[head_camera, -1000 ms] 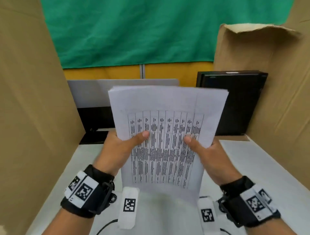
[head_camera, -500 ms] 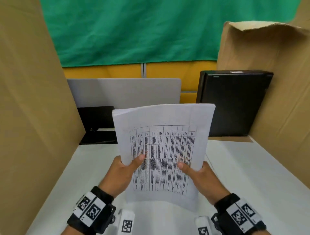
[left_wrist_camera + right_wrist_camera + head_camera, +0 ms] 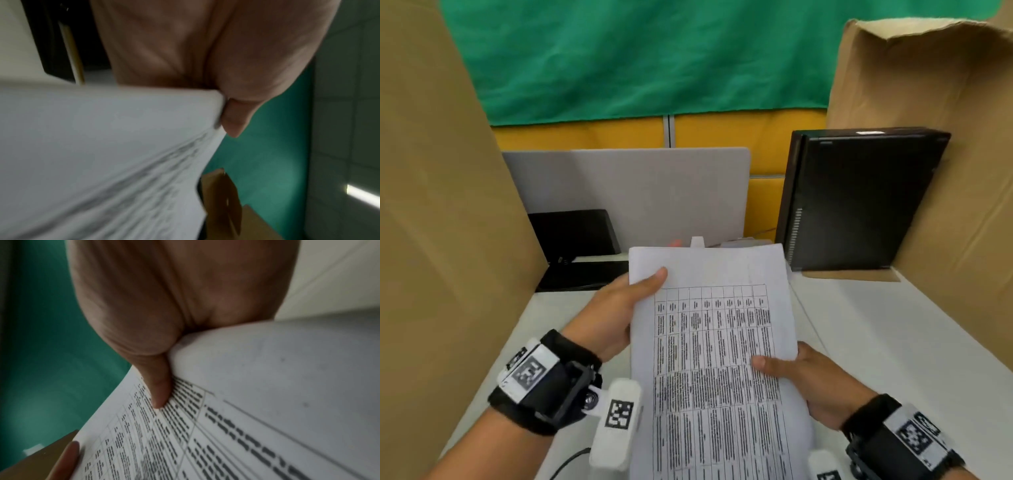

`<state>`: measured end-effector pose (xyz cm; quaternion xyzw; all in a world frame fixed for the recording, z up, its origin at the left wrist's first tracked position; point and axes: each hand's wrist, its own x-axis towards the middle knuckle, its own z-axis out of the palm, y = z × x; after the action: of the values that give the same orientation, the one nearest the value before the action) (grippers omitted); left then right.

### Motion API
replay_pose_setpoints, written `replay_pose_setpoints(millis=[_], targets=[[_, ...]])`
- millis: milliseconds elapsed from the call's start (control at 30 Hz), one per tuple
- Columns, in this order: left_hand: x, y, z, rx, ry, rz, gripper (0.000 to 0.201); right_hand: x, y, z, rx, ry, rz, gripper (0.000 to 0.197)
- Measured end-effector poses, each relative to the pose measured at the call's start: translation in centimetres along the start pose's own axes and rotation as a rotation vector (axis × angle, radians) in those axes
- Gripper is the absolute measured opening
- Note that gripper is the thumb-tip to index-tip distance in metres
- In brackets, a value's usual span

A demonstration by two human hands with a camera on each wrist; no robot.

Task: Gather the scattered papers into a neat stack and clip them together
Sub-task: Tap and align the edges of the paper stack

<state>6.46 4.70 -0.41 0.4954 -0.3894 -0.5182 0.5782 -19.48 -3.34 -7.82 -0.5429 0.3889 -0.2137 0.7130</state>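
A stack of white papers (image 3: 715,342) with a printed table on the top sheet is held over the white table (image 3: 893,342), tilted toward me. My left hand (image 3: 619,308) grips its upper left edge, thumb on top near the corner. My right hand (image 3: 804,380) grips the right edge lower down, thumb lying on the print. In the left wrist view the thumb (image 3: 236,116) presses the edge of the paper stack (image 3: 102,154). In the right wrist view the thumb (image 3: 158,386) lies on the printed sheet (image 3: 226,426). No clip can be made out with certainty.
Cardboard walls stand at the left (image 3: 431,240) and right (image 3: 945,154). A black computer case (image 3: 859,198) stands at the back right, a grey panel (image 3: 654,192) behind the papers, a black device (image 3: 575,240) at the back left. Small objects (image 3: 698,241) peek out behind the stack.
The stack has come down from upright in front of me to a lower, flatter tilt. My left hand slid up to the top left corner; my right hand stays on the right edge.
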Motion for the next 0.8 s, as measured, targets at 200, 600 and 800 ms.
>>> replay_pose_setpoints(millis=[200, 600, 800], targets=[[3.4, -2.6, -0.4, -0.091, 0.12, -0.049, 0.032, 1.0, 2.4, -0.3, 0.011, 0.002, 0.15, 0.031], [7.5, -10.9, -5.5, 0.228, 0.332, -0.349, 0.032, 15.8, -3.7, 0.0, -1.028, 0.454, -0.067, 0.023], [8.6, -11.1, -5.4, 0.21, 0.312, -0.35, 0.031, 21.4, -3.6, 0.2, -0.539, 0.697, 0.122, 0.026]])
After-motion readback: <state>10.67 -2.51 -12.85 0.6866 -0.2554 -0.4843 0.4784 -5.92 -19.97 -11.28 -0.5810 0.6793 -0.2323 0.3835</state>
